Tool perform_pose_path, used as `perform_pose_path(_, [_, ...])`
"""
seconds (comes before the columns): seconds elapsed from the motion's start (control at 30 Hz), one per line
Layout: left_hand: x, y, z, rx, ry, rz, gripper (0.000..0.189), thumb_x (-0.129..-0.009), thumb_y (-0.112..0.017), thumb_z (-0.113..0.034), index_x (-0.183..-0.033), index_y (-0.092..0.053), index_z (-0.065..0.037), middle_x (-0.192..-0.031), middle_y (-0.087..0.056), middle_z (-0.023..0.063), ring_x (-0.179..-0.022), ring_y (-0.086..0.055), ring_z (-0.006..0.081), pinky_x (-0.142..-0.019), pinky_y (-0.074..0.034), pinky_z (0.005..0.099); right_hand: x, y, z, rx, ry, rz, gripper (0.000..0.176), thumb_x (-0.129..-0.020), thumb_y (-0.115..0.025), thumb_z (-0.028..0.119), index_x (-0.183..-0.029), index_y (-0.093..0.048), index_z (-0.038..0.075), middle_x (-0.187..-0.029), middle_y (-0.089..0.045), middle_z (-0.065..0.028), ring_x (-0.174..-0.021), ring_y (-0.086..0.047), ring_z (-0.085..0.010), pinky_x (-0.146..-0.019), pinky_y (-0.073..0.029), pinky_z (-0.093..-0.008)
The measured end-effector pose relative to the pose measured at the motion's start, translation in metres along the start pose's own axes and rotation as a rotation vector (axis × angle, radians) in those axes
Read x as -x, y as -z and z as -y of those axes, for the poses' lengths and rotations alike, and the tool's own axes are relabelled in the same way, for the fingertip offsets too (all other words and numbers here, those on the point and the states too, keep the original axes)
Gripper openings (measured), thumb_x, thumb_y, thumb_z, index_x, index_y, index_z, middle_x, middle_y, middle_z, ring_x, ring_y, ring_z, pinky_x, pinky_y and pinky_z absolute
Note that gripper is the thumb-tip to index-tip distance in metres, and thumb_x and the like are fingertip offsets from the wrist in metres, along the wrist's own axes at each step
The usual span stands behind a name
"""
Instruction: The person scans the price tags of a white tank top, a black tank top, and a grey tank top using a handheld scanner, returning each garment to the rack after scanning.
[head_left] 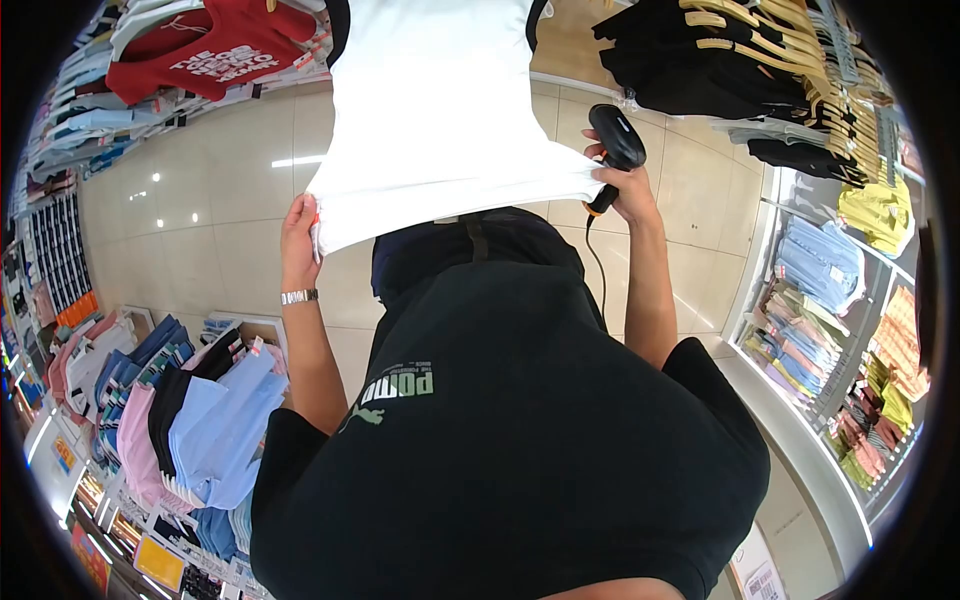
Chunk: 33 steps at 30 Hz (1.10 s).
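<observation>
White garment (435,110) in extension: the cloth is spreading in front of the person's torso, its lower edge pulling taut between the two hands. Its long axis is running forward, away from the body, and leaving the view at the top; dark edging (339,40) is showing along its upper sides. Whether the far end is resting on anything cannot be told.

The left hand (300,235) is gripping the near left corner, fingers closing on the cloth beside a small red-and-white tag (316,222). The right hand (632,190) is wrapping around a black-and-orange scanner (618,138) while apparently pinching the near right corner with the thumb side. Governing relation: both hands are touching the cloth, which is lying between and beyond them; the stretched edge is crossing the long axis and slanting, the left corner sitting somewhat closer to the torso than the right.

Outward from the hands, a wristwatch (299,296) is circling the left wrist, and a cable (601,262) is trailing down from the scanner. A black shirt (520,430) is covering the torso. Beyond the tiled floor (215,215), a red top (215,55) is hanging at upper left, black garments (680,60) are hanging at upper right, and folded blue clothes (820,262) are lying on the right-hand shelving.
</observation>
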<state>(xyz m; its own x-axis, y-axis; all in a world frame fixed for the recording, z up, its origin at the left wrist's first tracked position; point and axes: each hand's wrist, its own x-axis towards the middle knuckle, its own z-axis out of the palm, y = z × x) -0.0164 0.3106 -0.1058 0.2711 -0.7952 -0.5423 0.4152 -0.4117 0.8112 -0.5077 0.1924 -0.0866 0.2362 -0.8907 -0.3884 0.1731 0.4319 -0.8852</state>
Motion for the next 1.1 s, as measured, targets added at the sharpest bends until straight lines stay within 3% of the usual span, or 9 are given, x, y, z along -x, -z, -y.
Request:
perform_pose_path(0.17, [-0.005, 0.000, 0.010, -0.087, 0.013, 0.020, 0.032, -0.104, -0.056, -0.027, -0.117, -0.063, 0.001, -0.103, -0.068, 0.0038, -0.090, -0.063, 0.0086, -0.079, -0.052, 0.0250, 0.000, -0.004, 0.002, 0.040, -0.007, 0.042, 0.067, -0.066, -0.064, -0.007, -0.133, -0.056, -0.001, -0.108, -0.063, -0.0092, -0.093, -0.063, -0.0172, -0.083, -0.053, -0.0300])
perform_pose_path(0.27, [0.004, -0.022, 0.005, -0.128, 0.026, 0.061, 0.032, -0.103, -0.058, -0.027, -0.116, -0.064, 0.002, -0.098, -0.068, 0.0030, -0.086, -0.063, 0.0078, -0.076, -0.052, 0.0240, 0.001, -0.019, 0.000, 0.091, -0.015, 0.156, 0.066, -0.068, -0.063, -0.008, -0.132, -0.056, 0.002, -0.123, -0.064, -0.0085, -0.099, -0.060, -0.0145, -0.086, -0.048, -0.0300])
perform_pose_path(0.37, [-0.001, -0.026, 0.018, -0.128, 0.024, 0.083, 0.032, -0.102, -0.059, -0.026, -0.116, -0.064, 0.002, -0.097, -0.069, 0.0028, -0.083, -0.064, 0.0070, -0.074, -0.052, 0.0230, -0.002, -0.032, -0.004, 0.190, 0.018, 0.188, 0.061, -0.069, -0.062, -0.009, -0.128, -0.060, 0.003, -0.118, -0.066, -0.0057, -0.101, -0.060, -0.0117, -0.086, -0.046, -0.0281])
perform_pose_path(0.57, [0.003, -0.043, 0.023, -0.060, 0.097, 0.122, 0.032, -0.101, -0.061, -0.022, -0.122, -0.061, 0.002, -0.102, -0.070, 0.0045, -0.086, -0.066, 0.0072, -0.074, -0.053, 0.0222, -0.009, -0.046, -0.009, 0.281, -0.018, 0.289, 0.061, -0.068, -0.059, -0.011, -0.127, -0.059, 0.004, -0.122, -0.063, -0.0054, -0.101, -0.061, -0.0154, -0.084, -0.046, -0.0284])
perform_pose_path(0.6, [0.003, -0.044, 0.024, -0.058, 0.104, 0.138, 0.033, -0.101, -0.061, -0.021, -0.123, -0.061, 0.003, -0.102, -0.070, 0.0049, -0.086, -0.066, 0.0075, -0.074, -0.053, 0.0223, -0.005, -0.057, -0.002, 0.241, -0.007, 0.245, 0.054, -0.070, -0.060, -0.008, -0.122, -0.063, 0.005, -0.109, -0.067, -0.0024, -0.096, -0.059, -0.0096, -0.081, -0.045, -0.0264])
perform_pose_path(0.9, [0.006, -0.046, 0.036, -0.043, 0.141, 0.211, 0.034, -0.097, -0.064, -0.014, -0.127, -0.058, 0.003, -0.105, -0.070, 0.0071, -0.091, -0.067, 0.0103, -0.076, -0.054, 0.0237, -0.010, -0.046, -0.015, 0.323, -0.055, 0.159, 0.048, -0.071, -0.058, -0.006, -0.118, -0.066, 0.005, -0.102, -0.069, -0.0020, -0.093, -0.058, -0.0100, -0.082, -0.045, -0.0256])
perform_pose_path(1.0, [0.006, -0.047, 0.036, -0.019, 0.148, 0.249, 0.035, -0.097, -0.064, -0.012, -0.127, -0.057, 0.003, -0.109, -0.069, 0.0080, -0.094, -0.067, 0.0116, -0.078, -0.055, 0.0247, -0.015, -0.040, -0.024, 0.384, -0.043, 0.068, 0.047, -0.072, -0.059, -0.006, -0.118, -0.066, 0.001, -0.101, -0.069, -0.0034, -0.098, -0.060, -0.0127, -0.089, -0.045, -0.0278])
perform_pose_path(1.1, [0.009, -0.058, 0.033, -0.023, 0.169, 0.301, 0.035, -0.096, -0.065, -0.011, -0.127, -0.054, 0.002, -0.112, -0.068, 0.0091, -0.097, -0.067, 0.0132, -0.081, -0.056, 0.0267, -0.024, -0.037, -0.032, 0.496, -0.055, 0.003, 0.042, -0.074, -0.061, -0.003, -0.115, -0.066, 0.000, -0.097, -0.069, -0.0045, -0.091, -0.062, -0.0142, -0.084, -0.048, -0.0285])
